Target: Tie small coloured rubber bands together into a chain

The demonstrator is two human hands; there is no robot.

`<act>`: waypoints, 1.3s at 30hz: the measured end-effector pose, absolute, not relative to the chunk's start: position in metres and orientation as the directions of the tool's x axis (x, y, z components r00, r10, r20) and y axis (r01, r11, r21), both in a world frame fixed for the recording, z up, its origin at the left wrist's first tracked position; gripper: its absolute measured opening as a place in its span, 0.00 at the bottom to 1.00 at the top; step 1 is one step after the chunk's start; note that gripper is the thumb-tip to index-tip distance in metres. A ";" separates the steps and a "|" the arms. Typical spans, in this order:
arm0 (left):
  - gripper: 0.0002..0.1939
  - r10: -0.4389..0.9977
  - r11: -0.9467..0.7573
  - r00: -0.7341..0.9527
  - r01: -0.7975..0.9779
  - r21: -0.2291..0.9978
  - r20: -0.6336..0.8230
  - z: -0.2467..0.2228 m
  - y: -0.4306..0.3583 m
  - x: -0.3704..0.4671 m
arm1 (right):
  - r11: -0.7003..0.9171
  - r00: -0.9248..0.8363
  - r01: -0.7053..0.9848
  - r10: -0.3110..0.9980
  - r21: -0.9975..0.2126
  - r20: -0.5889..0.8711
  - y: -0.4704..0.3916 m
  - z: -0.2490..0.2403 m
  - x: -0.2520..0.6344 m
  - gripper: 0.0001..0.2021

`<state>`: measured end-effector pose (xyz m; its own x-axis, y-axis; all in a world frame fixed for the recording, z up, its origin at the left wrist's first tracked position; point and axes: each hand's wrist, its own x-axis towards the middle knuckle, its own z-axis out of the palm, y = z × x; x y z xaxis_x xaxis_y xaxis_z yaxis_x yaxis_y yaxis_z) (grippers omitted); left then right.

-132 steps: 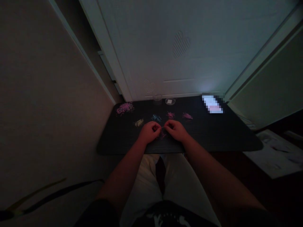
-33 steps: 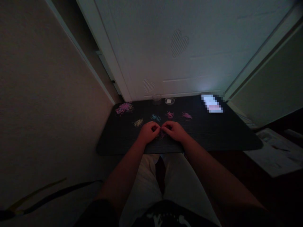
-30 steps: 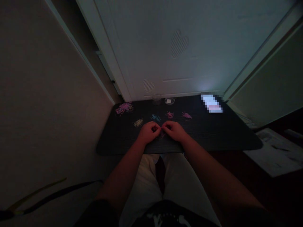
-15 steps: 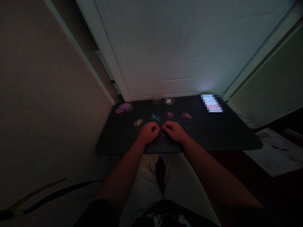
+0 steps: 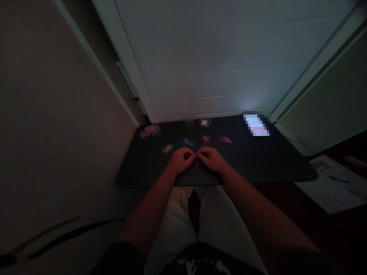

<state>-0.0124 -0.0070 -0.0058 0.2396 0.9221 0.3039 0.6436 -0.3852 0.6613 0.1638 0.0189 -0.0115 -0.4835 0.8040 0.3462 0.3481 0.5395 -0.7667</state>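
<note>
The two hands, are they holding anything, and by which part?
It's too dark to tell: left hand and right hand pinch close together by pinkish strands.

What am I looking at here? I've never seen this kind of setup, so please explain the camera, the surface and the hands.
There is no machine: a person works with bare hands, seen from one camera worn on the head, looking forward and down.

On the dark table lie small piles of thin strands: a larger, mostly pink-purple pile at far left, then a yellowish pile, a blue pile, a pink pile and a purple pile. Behind them are a clear container and a shallow clear dish. A bright, pixelated object lies at right.

The left hand and right hand pinch close together above more strands; anything held is too small to make out.
</note>
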 end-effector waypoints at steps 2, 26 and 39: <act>0.07 0.918 -0.395 0.240 0.639 0.660 0.316 -0.006 -0.007 -0.012 | 0.543 -0.482 0.347 0.803 -0.765 0.352 0.019 -0.011 0.164 0.08; 0.06 0.914 -0.390 0.150 0.577 0.717 0.377 -0.005 -0.006 -0.013 | 0.394 -0.345 0.283 0.893 -0.875 0.290 0.022 -0.013 0.166 0.08; 0.06 0.920 -0.377 0.158 0.606 0.701 0.359 -0.006 -0.005 -0.013 | 0.486 -0.405 0.375 0.852 -0.790 0.332 0.020 -0.012 0.164 0.07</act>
<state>-0.0133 -0.0053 -0.0055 0.1576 0.9201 0.3586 0.6060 -0.3768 0.7006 0.1640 0.0203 -0.0124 -0.4051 0.8520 0.3317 0.3750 0.4857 -0.7896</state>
